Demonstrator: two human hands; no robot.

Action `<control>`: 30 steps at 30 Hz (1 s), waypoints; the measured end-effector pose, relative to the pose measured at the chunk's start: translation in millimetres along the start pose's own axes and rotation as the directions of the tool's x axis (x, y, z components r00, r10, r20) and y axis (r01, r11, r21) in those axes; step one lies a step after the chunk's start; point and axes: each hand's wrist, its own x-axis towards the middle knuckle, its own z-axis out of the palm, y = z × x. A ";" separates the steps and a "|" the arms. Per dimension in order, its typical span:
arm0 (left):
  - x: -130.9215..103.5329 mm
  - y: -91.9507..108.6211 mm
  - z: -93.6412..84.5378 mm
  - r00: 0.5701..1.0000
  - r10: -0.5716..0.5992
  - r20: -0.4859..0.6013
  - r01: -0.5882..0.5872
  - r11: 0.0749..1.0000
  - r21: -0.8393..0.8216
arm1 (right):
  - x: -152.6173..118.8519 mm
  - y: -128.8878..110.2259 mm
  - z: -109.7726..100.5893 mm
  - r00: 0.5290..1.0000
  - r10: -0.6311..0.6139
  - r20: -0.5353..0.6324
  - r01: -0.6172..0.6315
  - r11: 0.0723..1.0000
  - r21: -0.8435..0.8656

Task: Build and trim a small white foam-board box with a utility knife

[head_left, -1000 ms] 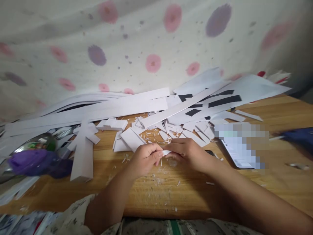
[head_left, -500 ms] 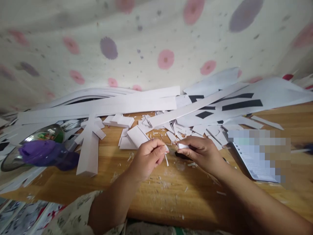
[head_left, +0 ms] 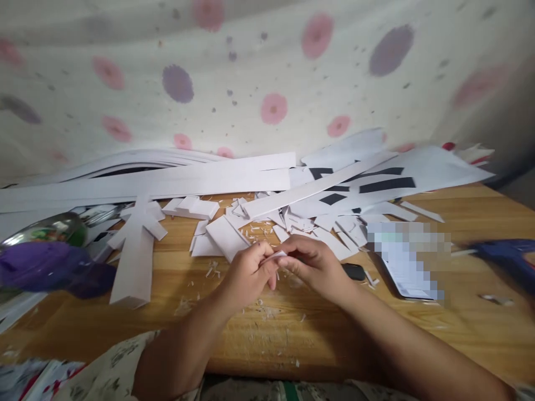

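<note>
My left hand (head_left: 253, 273) and my right hand (head_left: 315, 266) meet over the middle of the wooden table (head_left: 267, 351). Both are closed, thumbs and fingertips pinching a small white card piece (head_left: 275, 256) between them. A narrow white end shows below my left fingers; whether it belongs to the same piece I cannot tell. Just beyond my left hand lies a flat white card strip (head_left: 228, 236). Offcuts and thin shreds are scattered around and under both hands. Close to my right wrist is a small black object (head_left: 354, 272).
A phone-like device (head_left: 407, 273), partly pixelated, lies to the right. Farther right is a dark blue tool (head_left: 510, 259). At left are a purple object (head_left: 35, 264) and a folded white card piece (head_left: 132, 267). Long white strips (head_left: 209, 177) and sheets with black patches (head_left: 387, 185) lie along the curtain.
My hands, apart before with a white piece in each, have come together. The right hand moved left, uncovering the black object. The view has turned right, bringing the blue tool further in.
</note>
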 end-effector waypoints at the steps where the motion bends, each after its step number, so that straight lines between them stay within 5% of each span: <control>1: -0.4 0.0 0.2 1.000 -0.023 0.016 0.023 0.999 0.022 | 0.3 0.1 0.2 0.999 0.048 -0.006 -0.048 0.998 0.048; 5: -2.9 0.2 -0.4 0.972 -0.118 0.202 0.097 0.989 0.110 | 1.4 -2.5 -15.7 0.983 0.164 -0.078 -0.151 0.978 0.146; 9: -5.1 0.4 -2.5 0.896 0.219 0.387 -0.337 0.902 0.269 | -8.4 -12.5 -40.5 0.957 0.235 -0.172 -0.209 0.965 0.158; 12: -7.0 1.0 -13.1 0.827 0.443 0.345 -0.544 0.785 0.296 | -27.0 -13.1 -53.9 0.913 0.348 -0.212 -0.315 0.933 0.175; 17: -11.3 5.2 -49.1 0.916 0.343 0.207 -0.394 0.674 0.625 | -60.6 -1.1 -66.3 0.803 0.434 -0.408 -0.394 0.901 0.183; 20: -6.9 -0.6 -61.3 0.920 0.073 0.386 -0.378 0.430 0.820 | -66.3 0.2 -65.5 0.837 0.402 -0.372 -0.406 0.911 0.070; 23: 5.9 -14.9 -61.7 0.883 -0.108 0.457 -0.405 0.317 0.858 | -60.4 -4.2 -54.0 0.894 0.375 -0.247 -0.398 0.916 -0.051; 26: 18.7 -21.3 -60.4 0.853 -0.085 0.516 -0.451 0.380 0.808 | -50.3 -8.3 -35.8 0.932 0.339 -0.129 -0.349 0.935 -0.063; 30: 17.1 -0.1 -63.7 0.842 0.170 0.511 -0.524 0.480 0.704 | -36.1 -20.1 -18.9 0.968 0.238 -0.077 -0.238 0.971 0.007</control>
